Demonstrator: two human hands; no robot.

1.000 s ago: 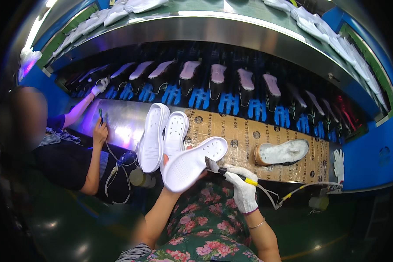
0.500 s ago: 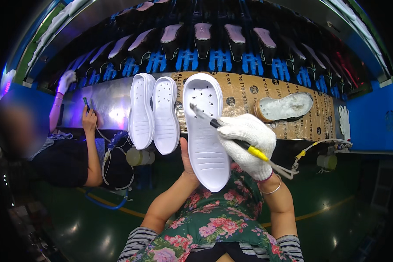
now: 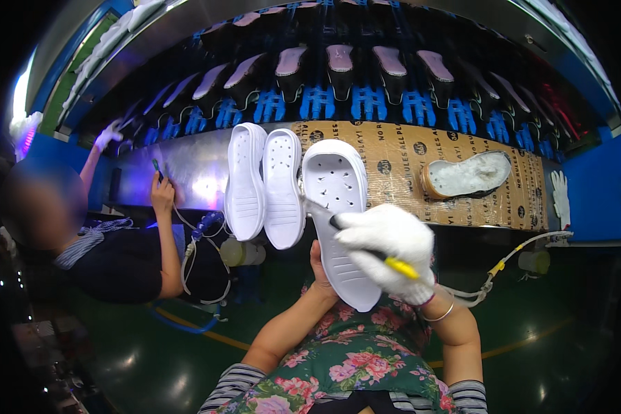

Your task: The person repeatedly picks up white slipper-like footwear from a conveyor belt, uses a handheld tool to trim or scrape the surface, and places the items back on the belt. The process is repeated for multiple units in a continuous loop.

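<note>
The gloved right hand (image 3: 388, 245) is closed round a dark-handled brush (image 3: 335, 222), its blurred bristles at the left rim of a white shoe sole (image 3: 333, 186); whether they touch, I can't tell. The bare left hand (image 3: 320, 265) grips that sole from below, thumb at its left edge. Just left sit two more white soles (image 3: 283, 190); to the right, a tan-edged sole (image 3: 469, 175) lies on cardboard (image 3: 397, 183). Blue clamps (image 3: 317, 103) line up farther off.
</note>
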